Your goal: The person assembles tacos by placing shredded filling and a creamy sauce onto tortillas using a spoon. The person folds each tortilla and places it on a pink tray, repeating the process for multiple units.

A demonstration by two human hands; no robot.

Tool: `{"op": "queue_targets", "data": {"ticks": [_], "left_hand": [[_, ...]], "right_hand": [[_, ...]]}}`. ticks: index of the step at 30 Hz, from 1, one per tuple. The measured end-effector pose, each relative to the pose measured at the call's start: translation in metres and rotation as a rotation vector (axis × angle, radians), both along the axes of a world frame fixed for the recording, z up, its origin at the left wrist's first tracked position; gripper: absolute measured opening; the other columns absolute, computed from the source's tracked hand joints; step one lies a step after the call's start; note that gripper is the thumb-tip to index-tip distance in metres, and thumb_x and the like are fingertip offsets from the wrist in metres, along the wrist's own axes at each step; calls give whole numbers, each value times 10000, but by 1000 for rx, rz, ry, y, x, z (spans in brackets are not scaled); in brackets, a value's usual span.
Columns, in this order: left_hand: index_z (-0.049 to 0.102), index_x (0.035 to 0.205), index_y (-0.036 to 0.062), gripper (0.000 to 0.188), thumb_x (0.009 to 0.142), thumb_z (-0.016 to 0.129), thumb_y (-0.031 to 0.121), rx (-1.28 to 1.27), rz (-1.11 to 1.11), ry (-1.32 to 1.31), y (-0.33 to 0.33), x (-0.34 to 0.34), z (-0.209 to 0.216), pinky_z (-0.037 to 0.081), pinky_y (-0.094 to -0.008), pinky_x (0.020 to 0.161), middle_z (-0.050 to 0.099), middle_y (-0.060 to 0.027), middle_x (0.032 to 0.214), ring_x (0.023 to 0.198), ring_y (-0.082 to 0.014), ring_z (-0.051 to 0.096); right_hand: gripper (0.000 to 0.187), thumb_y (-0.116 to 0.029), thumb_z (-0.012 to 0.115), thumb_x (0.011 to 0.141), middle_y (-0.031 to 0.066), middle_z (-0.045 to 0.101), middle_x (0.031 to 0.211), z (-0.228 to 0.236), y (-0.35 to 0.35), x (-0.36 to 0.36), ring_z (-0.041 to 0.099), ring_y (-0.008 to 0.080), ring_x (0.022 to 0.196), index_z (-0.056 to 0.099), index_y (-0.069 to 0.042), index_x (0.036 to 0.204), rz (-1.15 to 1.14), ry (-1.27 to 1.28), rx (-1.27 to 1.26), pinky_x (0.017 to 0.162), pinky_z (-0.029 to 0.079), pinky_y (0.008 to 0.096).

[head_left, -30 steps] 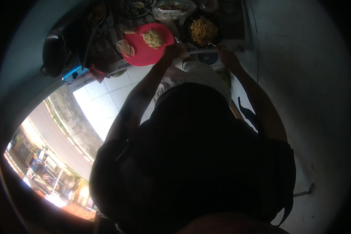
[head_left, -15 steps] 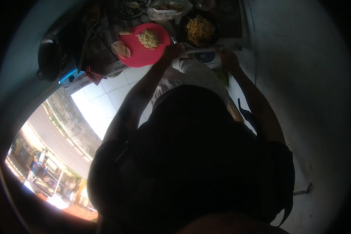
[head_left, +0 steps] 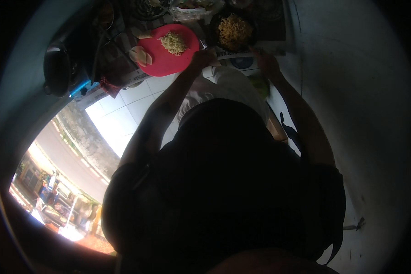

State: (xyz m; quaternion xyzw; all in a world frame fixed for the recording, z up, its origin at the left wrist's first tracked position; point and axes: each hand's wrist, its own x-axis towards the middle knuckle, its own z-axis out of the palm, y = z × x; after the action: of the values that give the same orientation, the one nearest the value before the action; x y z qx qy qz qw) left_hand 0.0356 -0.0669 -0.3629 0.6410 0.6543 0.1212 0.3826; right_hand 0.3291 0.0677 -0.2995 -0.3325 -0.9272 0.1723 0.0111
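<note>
My left hand [head_left: 204, 59] is at the near right edge of a pink round cutting board [head_left: 162, 64]. Its fingers are too dark to make out. On the board sit a heap of pale shredded food [head_left: 174, 43] and some flat pale slices [head_left: 140, 55]. Farther right, a dark round bowl or pan [head_left: 214, 38] holds cooked noodles [head_left: 234, 31]. My right hand [head_left: 268, 65] is by its near right side, fingers stretched toward the rim; in this dimness I cannot tell whether they touch it.
A clear plastic bag [head_left: 190, 13] lies behind the board. At far left a dark pot [head_left: 57, 72] stands by a glowing blue strip [head_left: 80, 88]. A blue round thing [head_left: 242, 62] shows below the table edge. A pale wall [head_left: 360, 91] rises on my right.
My right hand has moved slightly up toward the bowl, its fingers nearer the rim. My left hand stays by the board. The whole view has shifted a little.
</note>
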Motion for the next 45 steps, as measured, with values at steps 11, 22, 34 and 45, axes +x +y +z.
{"op": "queue_targets", "data": {"ticks": [11,22,34,45], "left_hand": [[630,900,140,158,743,639,160,145,-180,374,6,0,-1,504,-370,700,607,-60,830,823,-233,612],[644,963,82,147,839,607,153,99,-124,52,4,-10,-15,492,-303,579,614,-22,796,670,-136,600],[665,1030,62,222,876,611,213,-364,774,-799,5,-1,-4,455,-246,557,614,8,787,640,-63,536],[667,1032,60,239,870,618,228,-197,453,-541,6,-8,-28,454,-246,548,629,4,810,631,-68,547]], "right_hand": [[705,-33,472,807,197,595,943,-10,2,5,624,363,785,316,-277,1450,25,-183,-115,690,521,466],[644,-79,532,816,153,583,854,-14,12,19,604,337,767,387,-253,1418,59,-84,19,703,513,446],[609,-72,464,836,169,576,876,-22,-7,19,609,341,762,377,-225,1419,30,-359,-59,682,518,454],[569,-55,474,835,173,580,904,-4,-6,4,608,341,800,441,-212,1380,-28,21,11,715,513,447]]}}
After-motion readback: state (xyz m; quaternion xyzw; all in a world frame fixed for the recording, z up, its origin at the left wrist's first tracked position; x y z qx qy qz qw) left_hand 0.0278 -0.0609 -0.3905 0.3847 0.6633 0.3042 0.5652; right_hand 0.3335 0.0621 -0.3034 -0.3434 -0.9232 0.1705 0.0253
